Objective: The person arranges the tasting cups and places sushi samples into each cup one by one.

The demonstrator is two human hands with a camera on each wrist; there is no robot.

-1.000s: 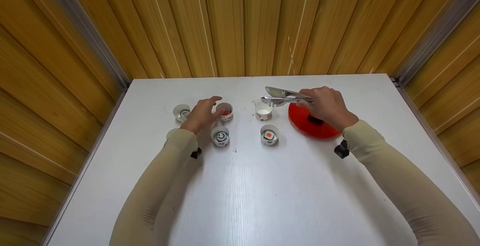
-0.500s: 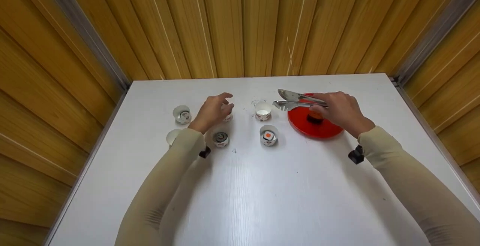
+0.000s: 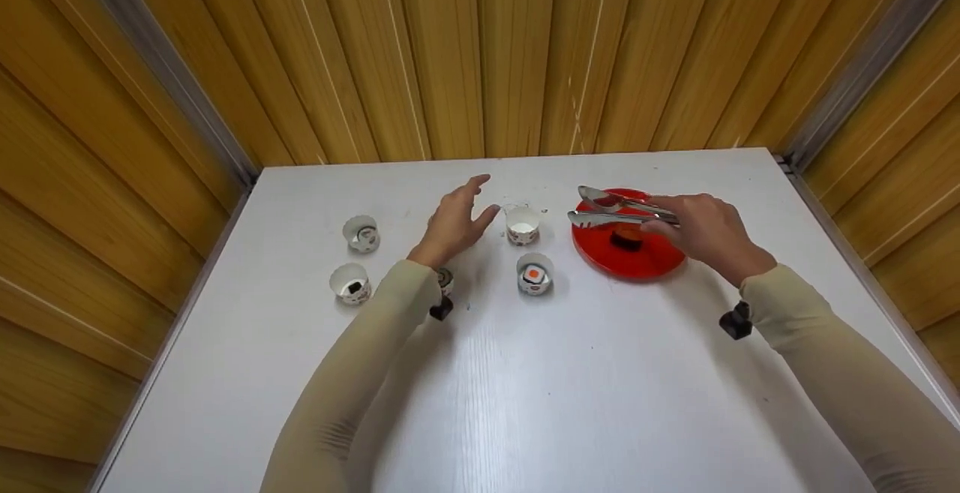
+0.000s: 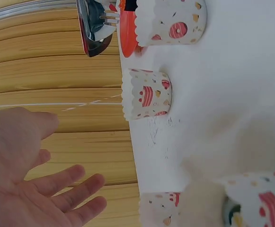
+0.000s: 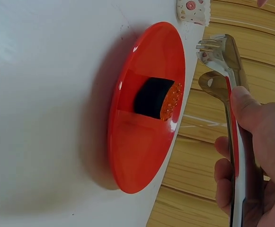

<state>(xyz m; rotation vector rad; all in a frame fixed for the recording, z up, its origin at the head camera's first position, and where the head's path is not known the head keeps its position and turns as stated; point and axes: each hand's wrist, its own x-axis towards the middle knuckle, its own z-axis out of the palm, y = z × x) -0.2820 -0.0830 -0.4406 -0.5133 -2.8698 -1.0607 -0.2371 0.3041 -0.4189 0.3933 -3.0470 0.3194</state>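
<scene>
My left hand, its fingers spread and holding nothing, hovers just left of an empty paper cup. In the left wrist view the palm shows bare. Another cup is partly covered by the left forearm. My right hand grips metal tongs with a slotted, fork-like tip on one arm. The tongs hang above a red plate, spread apart with nothing between their ends. On the plate lies one sushi piece, wrapped in black with orange roe on its end.
A cup holding a white piece with an orange centre stands left of the plate. Further left are a cup with a whitish piece and a cup with a dark piece. Wood-patterned walls border the white table.
My left hand has moved right, off the left-hand cups and towards the empty one. My right hand has carried the tongs rightwards and nearer the front, over the red plate.
</scene>
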